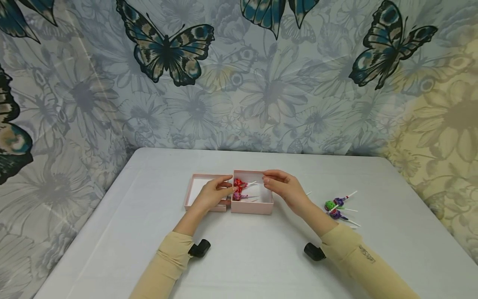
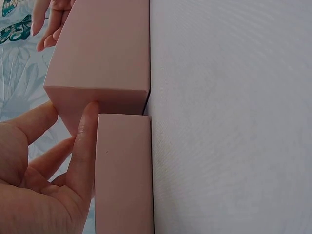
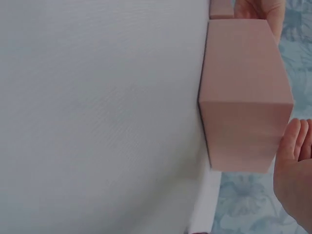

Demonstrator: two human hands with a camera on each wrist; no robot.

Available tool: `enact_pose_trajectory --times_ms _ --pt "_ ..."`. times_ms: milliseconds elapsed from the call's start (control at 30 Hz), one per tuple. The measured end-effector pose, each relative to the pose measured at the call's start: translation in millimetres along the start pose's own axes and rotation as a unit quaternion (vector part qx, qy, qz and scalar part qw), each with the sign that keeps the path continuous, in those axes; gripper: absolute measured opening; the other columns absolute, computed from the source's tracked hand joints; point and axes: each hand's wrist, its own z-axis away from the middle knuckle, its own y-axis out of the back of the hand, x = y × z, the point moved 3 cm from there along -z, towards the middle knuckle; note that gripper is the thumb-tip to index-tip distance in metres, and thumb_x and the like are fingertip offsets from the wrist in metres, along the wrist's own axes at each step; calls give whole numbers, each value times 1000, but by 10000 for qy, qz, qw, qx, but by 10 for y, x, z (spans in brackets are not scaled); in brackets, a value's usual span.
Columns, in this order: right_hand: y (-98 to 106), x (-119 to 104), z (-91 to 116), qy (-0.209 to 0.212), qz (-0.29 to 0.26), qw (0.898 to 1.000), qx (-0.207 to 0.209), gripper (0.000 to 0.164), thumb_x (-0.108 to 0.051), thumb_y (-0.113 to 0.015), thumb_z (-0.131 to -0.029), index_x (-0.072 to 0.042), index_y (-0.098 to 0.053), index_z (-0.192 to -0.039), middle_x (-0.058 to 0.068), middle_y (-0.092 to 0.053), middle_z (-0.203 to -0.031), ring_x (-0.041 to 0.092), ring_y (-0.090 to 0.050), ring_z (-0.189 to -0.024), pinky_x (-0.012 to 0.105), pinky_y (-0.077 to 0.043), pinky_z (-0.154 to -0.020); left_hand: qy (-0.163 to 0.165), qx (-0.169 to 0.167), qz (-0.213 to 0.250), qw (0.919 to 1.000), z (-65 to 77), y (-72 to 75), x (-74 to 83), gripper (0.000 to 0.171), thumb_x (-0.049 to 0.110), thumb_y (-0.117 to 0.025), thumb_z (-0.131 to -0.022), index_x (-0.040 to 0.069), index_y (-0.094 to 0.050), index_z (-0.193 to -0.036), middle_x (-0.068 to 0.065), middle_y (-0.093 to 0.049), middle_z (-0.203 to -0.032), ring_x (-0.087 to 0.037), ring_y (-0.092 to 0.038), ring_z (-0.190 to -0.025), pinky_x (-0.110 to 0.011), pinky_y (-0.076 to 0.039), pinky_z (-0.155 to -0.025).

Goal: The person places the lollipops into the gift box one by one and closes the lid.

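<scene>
An open pink gift box (image 1: 252,208) sits just above the lower center of the frame, its interior white, with two red-wrapped lollipops (image 1: 239,183) and a pink-wrapped lollipop (image 1: 237,197) lying along its left side, sticks pointing right. Just beside it to the left, a shallower pink tray (image 1: 216,209), apparently the box's lid, lies with its white inside facing up. A person's left hand (image 1: 214,193) reaches over the tray, fingers spread and slightly bent; the left wrist view shows fingertips against the box's left wall, pinching nothing. The right hand (image 1: 285,187) is at the box's upper right corner, fingers extended and held close together at the rim; how firmly they press, if at all, cannot be told from these angles.

Right of center, a green-wrapped lollipop (image 1: 330,205) lies between two purple-wrapped lollipops (image 1: 338,202) on a white-covered table (image 1: 257,261), and a white stick (image 1: 308,193) shows just past the right hand. Pale yellow sleeves (image 1: 164,263) enter from the bottom edge, a black device (image 1: 199,248) at each wrist. Filling the upper half of the frame, a gray-blue floral backdrop (image 1: 269,95) carries large teal-and-black butterflies (image 1: 167,54), turning yellow at the far right.
</scene>
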Motion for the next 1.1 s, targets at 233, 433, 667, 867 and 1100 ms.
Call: enact_pose_trajectory --times_ms 233,433,667,867,1100 --pt "220 32 72 -199 224 9993 204 53 -22 -71 -91 4 -53 -133 20 -52 -135 27 -57 -119 36 -49 -100 46 -4 -104 9999 0 2 0 52 16 -68 -94 12 -51 -143 -15 -58 -125 -26 -63 -106 -35 -61 -73" --pt "494 52 125 -182 851 9953 433 56 -28 -72 -91 3 -53 -133 23 -51 -137 31 -55 -121 41 -46 -103 21 -50 -54 10000 1 5 -1 53 17 -68 -94 12 -50 -143 -15 -58 -125 -27 -62 -106 -37 -61 -74" --pt "759 72 204 -121 1291 9902 526 59 -31 -69 -93 5 -50 -135 22 -53 -136 24 -58 -117 29 -52 -96 40 36 -28 10000 -2 -4 12 52 17 -69 -93 11 -51 -142 -16 -58 -125 -27 -62 -106 -36 -61 -72" --pt "895 78 270 -64 1870 9809 528 56 -33 -69 -93 3 -54 -133 20 -58 -131 9 -63 -105 27 -54 -91 11 13 -3 10000 11 -5 15 53 16 -68 -93 11 -51 -143 -17 -58 -126 -28 -62 -107 -37 -61 -73" --pt "1006 50 320 -31 3396 9395 439 43 -35 -68 -93 -7 -64 -124 11 -65 -122 23 -59 -113 44 -49 -95 30 35 -3 10000 -11 -10 -13 51 14 -68 -94 11 -51 -142 -16 -59 -125 -27 -63 -106 -35 -61 -72"
